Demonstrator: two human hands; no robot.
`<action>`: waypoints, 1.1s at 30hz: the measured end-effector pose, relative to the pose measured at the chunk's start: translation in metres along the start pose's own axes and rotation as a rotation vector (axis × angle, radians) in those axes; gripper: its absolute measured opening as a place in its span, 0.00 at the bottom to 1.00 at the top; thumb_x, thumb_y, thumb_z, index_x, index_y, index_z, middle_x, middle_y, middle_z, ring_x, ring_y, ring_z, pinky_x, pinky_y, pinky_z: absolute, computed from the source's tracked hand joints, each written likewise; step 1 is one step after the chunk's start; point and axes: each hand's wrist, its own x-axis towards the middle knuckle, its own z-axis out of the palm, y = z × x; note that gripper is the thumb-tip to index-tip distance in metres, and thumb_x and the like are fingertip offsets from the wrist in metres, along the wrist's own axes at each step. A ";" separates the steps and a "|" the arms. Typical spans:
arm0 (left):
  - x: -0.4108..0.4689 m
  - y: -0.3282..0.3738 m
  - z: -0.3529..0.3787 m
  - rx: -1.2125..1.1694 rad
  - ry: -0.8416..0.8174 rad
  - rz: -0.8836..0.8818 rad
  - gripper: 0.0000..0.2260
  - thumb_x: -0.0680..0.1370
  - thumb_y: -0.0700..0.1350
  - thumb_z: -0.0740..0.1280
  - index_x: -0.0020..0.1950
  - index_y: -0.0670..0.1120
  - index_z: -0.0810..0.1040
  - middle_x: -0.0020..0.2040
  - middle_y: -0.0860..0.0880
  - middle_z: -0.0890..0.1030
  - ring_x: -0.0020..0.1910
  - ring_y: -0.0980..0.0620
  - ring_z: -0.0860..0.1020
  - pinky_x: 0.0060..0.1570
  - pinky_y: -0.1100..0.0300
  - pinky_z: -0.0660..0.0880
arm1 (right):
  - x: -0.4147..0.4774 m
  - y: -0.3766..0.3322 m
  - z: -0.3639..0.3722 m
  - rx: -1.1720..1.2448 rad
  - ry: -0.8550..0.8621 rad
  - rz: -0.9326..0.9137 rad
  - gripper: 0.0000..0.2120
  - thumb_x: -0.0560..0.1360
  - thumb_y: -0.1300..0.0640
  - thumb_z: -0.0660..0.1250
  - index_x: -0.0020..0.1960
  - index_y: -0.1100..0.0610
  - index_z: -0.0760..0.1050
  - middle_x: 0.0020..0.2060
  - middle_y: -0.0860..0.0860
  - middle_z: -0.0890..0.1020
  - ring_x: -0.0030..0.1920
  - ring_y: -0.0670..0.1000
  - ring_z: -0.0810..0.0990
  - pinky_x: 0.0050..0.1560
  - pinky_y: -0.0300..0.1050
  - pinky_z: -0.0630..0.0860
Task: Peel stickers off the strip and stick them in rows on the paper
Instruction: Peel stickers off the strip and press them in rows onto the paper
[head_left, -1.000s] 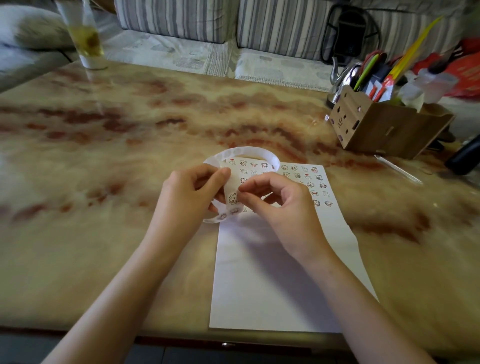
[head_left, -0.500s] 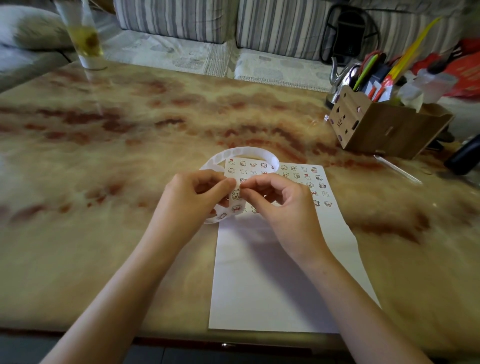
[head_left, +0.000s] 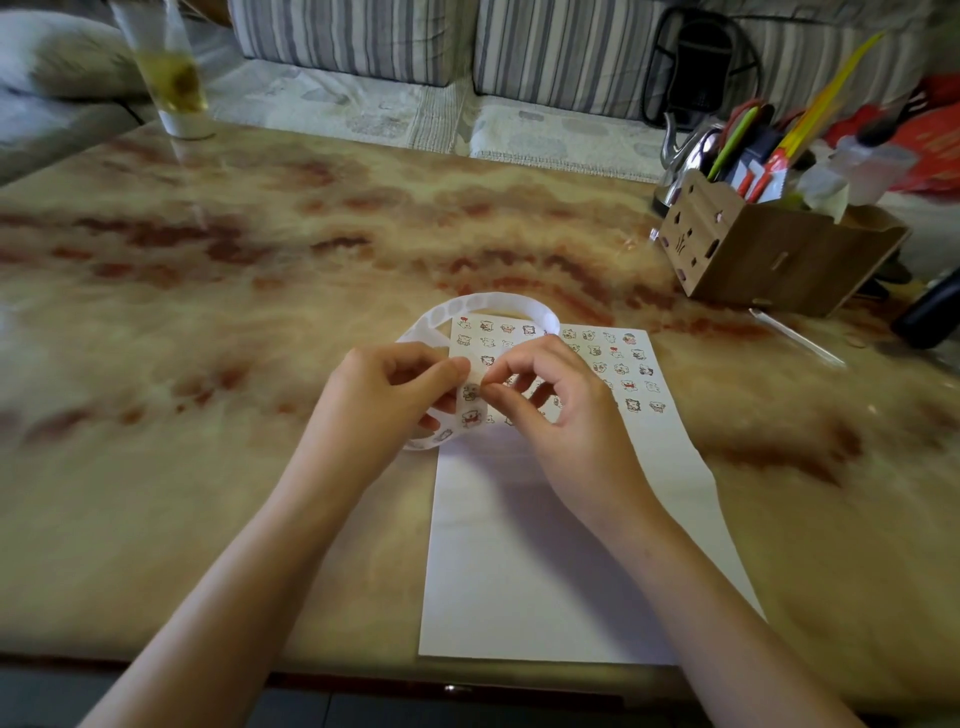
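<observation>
White strip (head_left: 470, 400) pinched by left hand (head_left: 382, 400); right hand (head_left: 561, 410) pinches it too (above the paper (head_left: 545, 545))

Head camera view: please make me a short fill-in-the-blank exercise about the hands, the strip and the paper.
1. The sticker strip is pinched by ____ hands.
2. The stickers already stuck fill the ____ end of the paper.
3. The wooden organizer stands on the table at the person's ____ side.
4. The glass holds a ____ drink.

Missing words: both; far; right; yellow
</observation>
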 end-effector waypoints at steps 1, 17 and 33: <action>0.001 0.000 -0.001 -0.002 0.004 -0.009 0.08 0.75 0.46 0.69 0.37 0.50 0.83 0.33 0.52 0.84 0.34 0.56 0.81 0.37 0.64 0.79 | 0.000 0.000 0.000 -0.003 -0.007 -0.009 0.03 0.74 0.60 0.69 0.43 0.53 0.77 0.43 0.44 0.77 0.45 0.47 0.76 0.44 0.36 0.71; 0.000 0.000 -0.004 0.054 0.062 0.003 0.08 0.76 0.45 0.68 0.39 0.46 0.83 0.32 0.52 0.84 0.24 0.61 0.76 0.29 0.74 0.71 | 0.017 0.033 -0.058 0.069 -0.025 0.569 0.03 0.72 0.63 0.70 0.40 0.58 0.79 0.32 0.49 0.81 0.23 0.40 0.71 0.25 0.31 0.66; 0.000 0.000 -0.005 0.077 0.053 -0.005 0.08 0.76 0.45 0.68 0.39 0.46 0.83 0.32 0.52 0.83 0.25 0.61 0.76 0.29 0.74 0.71 | 0.016 0.045 -0.052 0.008 -0.049 0.620 0.01 0.71 0.63 0.72 0.41 0.60 0.82 0.32 0.49 0.82 0.21 0.41 0.69 0.22 0.30 0.65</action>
